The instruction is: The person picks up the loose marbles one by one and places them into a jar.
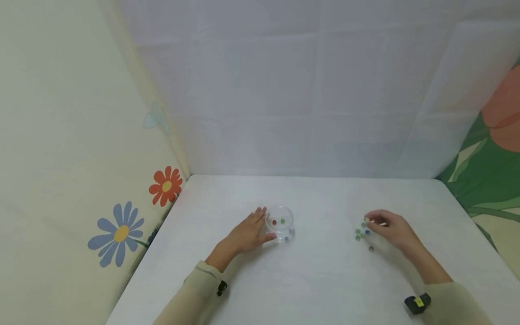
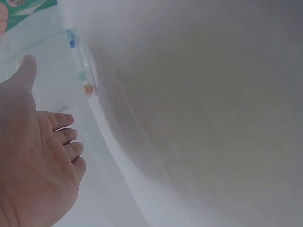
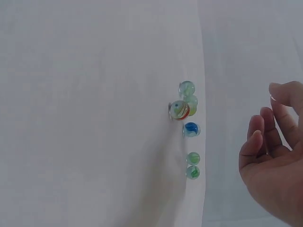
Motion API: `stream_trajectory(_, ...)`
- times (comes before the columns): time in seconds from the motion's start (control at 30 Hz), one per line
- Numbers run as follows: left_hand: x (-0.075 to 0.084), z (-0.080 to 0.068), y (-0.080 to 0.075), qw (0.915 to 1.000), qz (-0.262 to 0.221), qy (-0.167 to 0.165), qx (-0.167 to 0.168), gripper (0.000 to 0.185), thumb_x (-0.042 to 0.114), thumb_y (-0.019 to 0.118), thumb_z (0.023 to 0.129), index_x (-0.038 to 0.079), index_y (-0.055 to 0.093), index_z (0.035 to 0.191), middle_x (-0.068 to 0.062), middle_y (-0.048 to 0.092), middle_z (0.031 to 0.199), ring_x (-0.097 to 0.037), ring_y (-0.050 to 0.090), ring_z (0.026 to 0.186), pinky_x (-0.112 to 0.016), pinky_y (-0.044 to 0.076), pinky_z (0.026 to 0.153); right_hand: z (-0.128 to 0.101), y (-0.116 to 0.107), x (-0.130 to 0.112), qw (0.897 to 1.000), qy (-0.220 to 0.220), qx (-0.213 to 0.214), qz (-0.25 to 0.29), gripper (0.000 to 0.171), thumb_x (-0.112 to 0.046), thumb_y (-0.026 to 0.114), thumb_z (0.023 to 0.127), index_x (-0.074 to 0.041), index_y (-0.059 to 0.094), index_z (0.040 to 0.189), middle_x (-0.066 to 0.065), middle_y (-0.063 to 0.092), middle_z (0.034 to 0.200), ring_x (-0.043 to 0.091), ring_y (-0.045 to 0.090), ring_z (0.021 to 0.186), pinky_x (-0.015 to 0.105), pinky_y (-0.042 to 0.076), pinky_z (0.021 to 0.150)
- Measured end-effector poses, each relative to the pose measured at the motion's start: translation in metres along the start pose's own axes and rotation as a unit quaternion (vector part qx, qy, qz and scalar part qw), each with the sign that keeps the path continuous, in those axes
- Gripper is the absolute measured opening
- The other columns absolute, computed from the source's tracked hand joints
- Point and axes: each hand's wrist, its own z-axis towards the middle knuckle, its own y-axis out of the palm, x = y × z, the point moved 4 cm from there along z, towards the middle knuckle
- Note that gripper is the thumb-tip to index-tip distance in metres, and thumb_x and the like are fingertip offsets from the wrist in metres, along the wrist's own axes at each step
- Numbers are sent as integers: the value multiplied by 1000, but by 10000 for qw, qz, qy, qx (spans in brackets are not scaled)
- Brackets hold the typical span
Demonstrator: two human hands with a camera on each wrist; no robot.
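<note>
left hand point(image 1: 248, 234): flat on the table point(image 1: 317, 280), fingers straight, fingertips touching the bowl's left side. Holds nothing.
bowl point(image 1: 280, 224): clear, centre of table, at 3 o'clock from the left hand. Red and green marbles inside; one more marble just outside its wall at 5 o'clock.
right hand point(image 1: 392, 228): fingers loosely curled, not closed on anything in the wrist view; grip in the head view can't be confirmed.
marbles point(image 3: 188, 127): loose cluster on the table, at 9 o'clock from the right hand, just beside the fingertips. Blue one point(image 3: 191, 128) mid-cluster.
stray marble point(image 1: 371, 248): at 6 o'clock from cluster, apart.
</note>
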Motion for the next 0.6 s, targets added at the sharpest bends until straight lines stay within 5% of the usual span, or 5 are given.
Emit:
stream_trajectory(0.3, 0, -1, -2, 10000, -24, 38, 40, 92, 66, 42, 101, -1, 21, 160, -12, 15, 169, -26, 11, 157, -41, 13, 128, 1, 6, -16, 9982, -560, 141, 190, 26, -14, 72, 95, -3, 68, 118, 12, 68, 110, 8, 58, 91, 19, 53, 77)
stream_trajectory(0.6, 0, -1, -1, 10000, -55, 7, 7, 92, 67, 42, 100, 0, 21, 160, -11, 14, 169, -26, 10, 157, -40, 13, 128, 4, 18, -28, 9982, -486, 74, 355, 25, -15, 73, 94, -4, 68, 116, 12, 67, 112, 18, 59, 96, 21, 53, 78)
